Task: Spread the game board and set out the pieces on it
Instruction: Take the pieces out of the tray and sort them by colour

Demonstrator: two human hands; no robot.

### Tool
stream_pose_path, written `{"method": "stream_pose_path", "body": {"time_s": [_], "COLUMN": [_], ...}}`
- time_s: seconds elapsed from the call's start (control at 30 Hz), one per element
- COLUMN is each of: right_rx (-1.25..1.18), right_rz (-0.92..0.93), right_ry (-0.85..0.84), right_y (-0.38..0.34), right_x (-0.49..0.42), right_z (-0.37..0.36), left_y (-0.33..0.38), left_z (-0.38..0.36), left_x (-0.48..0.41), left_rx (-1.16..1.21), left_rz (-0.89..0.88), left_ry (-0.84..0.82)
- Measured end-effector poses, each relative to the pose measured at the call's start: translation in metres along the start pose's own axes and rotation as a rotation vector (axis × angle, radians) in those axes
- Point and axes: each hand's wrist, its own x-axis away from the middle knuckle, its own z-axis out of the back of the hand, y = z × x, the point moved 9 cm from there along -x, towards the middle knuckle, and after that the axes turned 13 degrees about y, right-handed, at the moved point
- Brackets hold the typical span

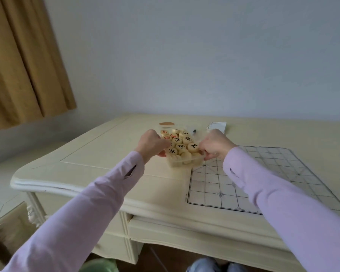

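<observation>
Board (208, 185): spread flat at the near right of the desk (98, 160), close to the near edge, no pieces on it yet. Crossed by the right sleeve (283, 203), so liable to ruck or slide toward that edge if dragged.

Just past its far left corner, box (185, 164): clear, heaped with pieces (192, 147) above the rim, held by left grip (151, 146), curled round the left rim, and right grip (216, 144), pinching the right rim. Cannot tell whether lifted or resting. Likely to spill if tipped fast; round pieces, prone to roll off the near or left edge.

Open room: bare desk leftward to the left edge, bare grid to the right. Tighter beyond: pen (194, 131) and notepad (217, 125) just behind the box, toward the far edge, apt to be knocked.
</observation>
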Motion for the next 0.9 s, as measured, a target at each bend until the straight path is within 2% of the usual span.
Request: {"method": "stream_pose_path", "body": {"time_s": [0.1,0.2,0.27,0.37,0.43,0.8,0.9], "right_rx": [0.093,0.212,0.275,0.355,0.39,0.414,0.381], "right_rz": [0.043,0.091,0.118,0.166,0.187,0.187,0.192], "right_ry": [0.109,0.192,0.204,0.158,0.136,-0.029,-0.028], "right_y": [0.024,0.044,0.053,0.058,0.062,0.098,0.099], "right_x": [-0.007,-0.009,-0.009,-0.008,-0.008,-0.007,-0.006], "right_z": [0.039,0.076,0.097,0.115,0.126,0.124,0.122], "left_y": [0.024,0.038,0.042,0.041,0.044,0.038,0.049], "left_z": [-0.031,-0.041,-0.051,-0.076,-0.092,-0.128,-0.119], "left_x": [0.014,0.016,0.016,0.025,0.034,0.053,0.049], "left_rx": [0.182,0.156,0.18,0.313,0.332,-0.119,-0.26], "left_rz": [-0.039,-0.081,-0.03,0.145,0.19,0.052,-0.097], "left_ry": [-0.106,-0.013,-0.001,-0.173,-0.268,-0.472,-0.385]}}
